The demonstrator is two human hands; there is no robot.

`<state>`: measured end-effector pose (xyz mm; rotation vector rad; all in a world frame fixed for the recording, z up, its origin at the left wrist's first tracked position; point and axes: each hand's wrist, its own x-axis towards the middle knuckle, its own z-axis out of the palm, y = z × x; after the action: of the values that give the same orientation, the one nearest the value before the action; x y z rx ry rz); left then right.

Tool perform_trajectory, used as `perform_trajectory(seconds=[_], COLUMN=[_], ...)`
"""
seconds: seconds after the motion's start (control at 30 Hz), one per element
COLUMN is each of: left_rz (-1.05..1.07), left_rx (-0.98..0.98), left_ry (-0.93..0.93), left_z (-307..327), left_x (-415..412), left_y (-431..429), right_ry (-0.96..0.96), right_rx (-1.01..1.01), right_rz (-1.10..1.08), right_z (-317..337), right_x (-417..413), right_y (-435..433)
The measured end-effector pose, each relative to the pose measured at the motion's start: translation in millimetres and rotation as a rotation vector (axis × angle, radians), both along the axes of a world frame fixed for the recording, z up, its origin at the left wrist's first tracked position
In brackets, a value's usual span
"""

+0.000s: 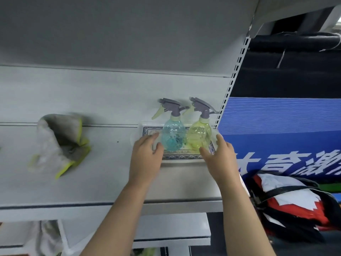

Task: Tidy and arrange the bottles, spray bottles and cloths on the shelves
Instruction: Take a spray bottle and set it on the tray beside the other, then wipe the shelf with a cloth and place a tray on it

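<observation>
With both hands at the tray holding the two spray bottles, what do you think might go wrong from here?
The blue spray bottle and yellow spray bottle stand upright, unsecured, on the tray; if the left hand and right hand shift it unevenly, they may topple. The tray sits close to the back panel, so pushing further might jolt them.

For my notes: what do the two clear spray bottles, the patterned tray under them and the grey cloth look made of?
Blue-tinted spray bottle and yellow-green spray bottle: glossy see-through plastic, showing highlights; grey trigger heads look matte plastic. White tray with blue patterned border: smooth, rigid, perhaps melamine or ceramic. Grey cloth with yellow-green edging: soft, crumpled fabric, possibly microfibre.
</observation>
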<state>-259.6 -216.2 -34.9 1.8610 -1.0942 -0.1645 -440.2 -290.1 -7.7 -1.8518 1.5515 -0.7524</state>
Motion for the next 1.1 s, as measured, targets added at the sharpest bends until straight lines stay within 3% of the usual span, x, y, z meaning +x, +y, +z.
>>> perform_trajectory(seconds=[0.23,0.47,0.67,0.9,1.1], left_rz=[0.099,0.223,0.355,0.381,0.306], left_rx=[-0.100,-0.134,-0.086,-0.098,-0.018], left_ry=[0.091,0.231,0.279,0.351,0.366], left_z=[1,-7,-10,-25,-53], left_x=[-12,-26,-21,21,89], left_y=[54,147,226,304,375], right_ry=[-0.051,-0.176,-0.174,-0.126,-0.138], right_rx=[-0.080,0.044,0.133,0.092,0.218], right_rz=[0.214,0.403,0.547,0.619,0.561], right_z=[4,-12,-19,-31,-67], right_x=[-1,9,35,86,150], right_y=[45,102,166,242,317])
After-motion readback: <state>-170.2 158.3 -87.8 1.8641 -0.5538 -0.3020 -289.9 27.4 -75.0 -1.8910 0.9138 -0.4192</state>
